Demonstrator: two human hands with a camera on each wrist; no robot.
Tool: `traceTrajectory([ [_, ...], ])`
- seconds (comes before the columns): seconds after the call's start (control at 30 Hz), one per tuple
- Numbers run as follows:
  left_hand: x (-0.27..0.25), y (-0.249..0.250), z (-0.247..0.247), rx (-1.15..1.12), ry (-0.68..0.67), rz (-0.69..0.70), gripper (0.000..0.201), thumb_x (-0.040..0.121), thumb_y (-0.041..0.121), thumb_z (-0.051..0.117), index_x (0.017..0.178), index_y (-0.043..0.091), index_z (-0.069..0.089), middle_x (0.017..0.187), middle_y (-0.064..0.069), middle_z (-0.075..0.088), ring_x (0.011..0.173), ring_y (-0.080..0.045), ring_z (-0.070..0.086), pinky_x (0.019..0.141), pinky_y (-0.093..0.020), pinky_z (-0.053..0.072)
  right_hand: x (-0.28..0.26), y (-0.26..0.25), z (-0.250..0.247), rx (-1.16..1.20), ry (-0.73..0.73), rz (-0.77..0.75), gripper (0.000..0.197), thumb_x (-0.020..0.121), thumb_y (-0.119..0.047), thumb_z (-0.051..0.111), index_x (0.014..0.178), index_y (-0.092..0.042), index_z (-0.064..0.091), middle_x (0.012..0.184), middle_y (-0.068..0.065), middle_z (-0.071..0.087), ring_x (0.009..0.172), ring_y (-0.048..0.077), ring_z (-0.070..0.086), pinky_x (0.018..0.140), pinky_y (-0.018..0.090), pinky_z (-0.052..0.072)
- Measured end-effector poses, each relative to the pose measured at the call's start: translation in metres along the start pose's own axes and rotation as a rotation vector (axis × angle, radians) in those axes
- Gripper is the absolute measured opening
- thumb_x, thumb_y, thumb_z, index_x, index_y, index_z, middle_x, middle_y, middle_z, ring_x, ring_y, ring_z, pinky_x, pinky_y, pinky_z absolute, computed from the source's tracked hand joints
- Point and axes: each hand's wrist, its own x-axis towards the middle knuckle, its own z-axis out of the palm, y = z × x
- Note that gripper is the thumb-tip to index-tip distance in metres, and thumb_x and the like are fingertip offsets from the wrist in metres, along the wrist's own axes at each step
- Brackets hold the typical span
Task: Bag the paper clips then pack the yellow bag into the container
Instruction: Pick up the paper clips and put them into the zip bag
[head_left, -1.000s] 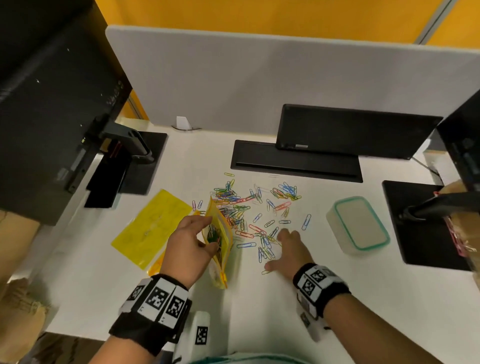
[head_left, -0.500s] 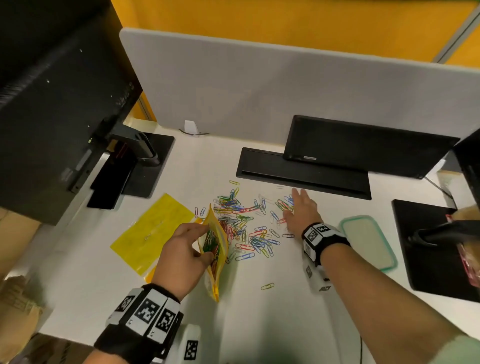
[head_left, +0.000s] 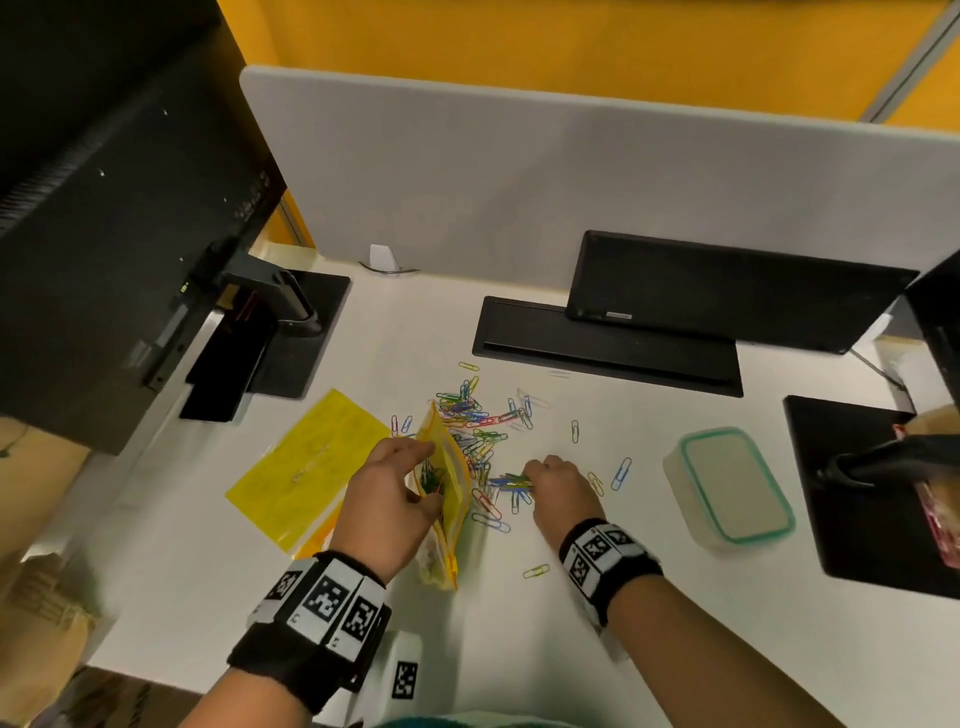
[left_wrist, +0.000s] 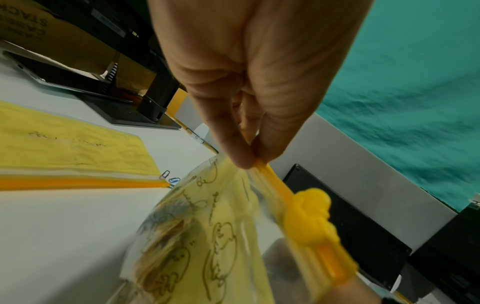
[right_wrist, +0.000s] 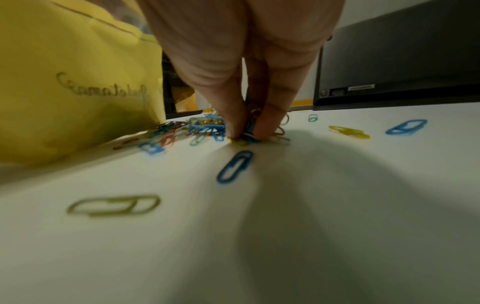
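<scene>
While my left grip (head_left: 395, 493) pinches the bag (head_left: 444, 478) open mid-frame, my right grip (head_left: 558, 480), just right of its mouth, pinches clips (head_left: 511, 483) off the table (head_left: 519, 623); container (head_left: 730, 488) farther right.

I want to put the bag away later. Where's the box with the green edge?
In the head view, the container sits on the white desk, right of the right hand, lid on.
</scene>
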Motion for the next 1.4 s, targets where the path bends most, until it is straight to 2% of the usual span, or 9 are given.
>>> traceTrajectory([
  [0.17,0.001,0.003,0.004,0.019,-0.013,0.031,0.051,0.073,0.005,0.070,0.121,0.016,0.057,0.125,0.001,0.051,0.057,-0.003,0.055,0.058,0.004,0.037,-0.002,0.006,-0.023,0.374,0.086,0.168,0.020,0.083,-0.002,0.057,0.097,-0.007,0.070,0.091,0.013,0.069,0.082,0.025,0.062,0.071,0.025,0.048],
  [0.3,0.002,0.005,0.006,0.042,-0.020,0.044,0.052,0.072,0.007,0.071,0.122,0.017,0.056,0.125,0.001,0.050,0.058,-0.003,0.055,0.058,0.001,0.039,-0.015,-0.015,-0.065,1.031,0.127,0.240,0.018,0.073,0.002,0.072,0.089,-0.006,0.069,0.069,0.004,0.060,0.050,0.009,0.058,0.053,0.022,0.049],
  [0.43,0.002,0.007,0.009,0.045,-0.026,0.053,0.051,0.070,0.006,0.073,0.119,0.013,0.058,0.120,-0.001,0.052,0.057,-0.007,0.055,0.057,0.001,0.039,-0.021,-0.062,-0.094,1.309,-0.045,0.095,0.022,0.074,0.002,0.072,0.094,-0.006,0.066,0.084,0.009,0.064,0.062,0.016,0.063,0.055,0.025,0.057],
  [0.53,0.002,0.009,0.009,0.044,-0.008,0.057,0.042,0.067,0.003,0.072,0.107,0.009,0.063,0.115,-0.007,0.053,0.052,-0.010,0.055,0.057,0.001,0.038,-0.019,-0.084,-0.080,1.194,-0.027,0.153,0.021,0.073,0.003,0.072,0.088,-0.009,0.064,0.078,0.006,0.057,0.061,0.018,0.058,0.053,0.028,0.056],
  [0.7,0.002,0.010,0.007,0.006,0.022,0.087,0.051,0.065,0.004,0.076,0.114,0.013,0.061,0.116,0.000,0.053,0.055,-0.011,0.059,0.059,0.003,0.038,-0.024,-0.085,-0.066,0.466,-0.021,0.014,0.021,0.080,-0.007,0.063,0.101,-0.005,0.065,0.100,0.014,0.067,0.096,0.028,0.062,0.080,0.027,0.049],
  [0.83,0.004,0.008,0.007,0.016,0.017,0.086,0.053,0.066,-0.001,0.073,0.116,0.012,0.060,0.120,-0.003,0.055,0.057,-0.008,0.056,0.059,0.003,0.038,-0.028,-0.087,-0.065,0.485,-0.075,-0.068,0.033,0.084,-0.003,0.051,0.116,-0.012,0.054,0.110,0.016,0.064,0.102,0.030,0.061,0.089,0.034,0.051],
  [1.03,0.005,0.005,0.005,0.014,0.002,0.070,0.050,0.068,0.002,0.073,0.115,0.014,0.061,0.119,0.000,0.055,0.057,-0.004,0.057,0.058,0.004,0.037,-0.013,-0.039,-0.069,0.648,0.271,0.077,0.009,0.088,-0.009,0.053,0.092,-0.015,0.057,0.077,0.001,0.060,0.068,0.017,0.056,0.058,0.018,0.042],
  [1.23,0.004,0.003,0.005,0.024,-0.005,0.050,0.051,0.070,0.005,0.073,0.117,0.018,0.060,0.122,0.002,0.053,0.057,-0.004,0.058,0.055,-0.001,0.038,-0.003,0.065,-0.038,0.213,0.091,0.511,0.038,0.087,-0.002,0.048,0.125,-0.005,0.046,0.124,0.017,0.044,0.115,0.032,0.044,0.089,0.035,0.044],
  [1.4,0.003,0.003,0.003,0.025,-0.003,0.038,0.051,0.071,0.006,0.073,0.118,0.019,0.060,0.125,0.001,0.052,0.057,-0.003,0.057,0.059,-0.004,0.036,-0.018,0.035,-0.012,0.253,0.009,0.216,0.048,0.090,-0.026,0.054,0.133,-0.007,0.041,0.131,0.010,0.039,0.125,0.027,0.036,0.103,0.035,0.037],
])
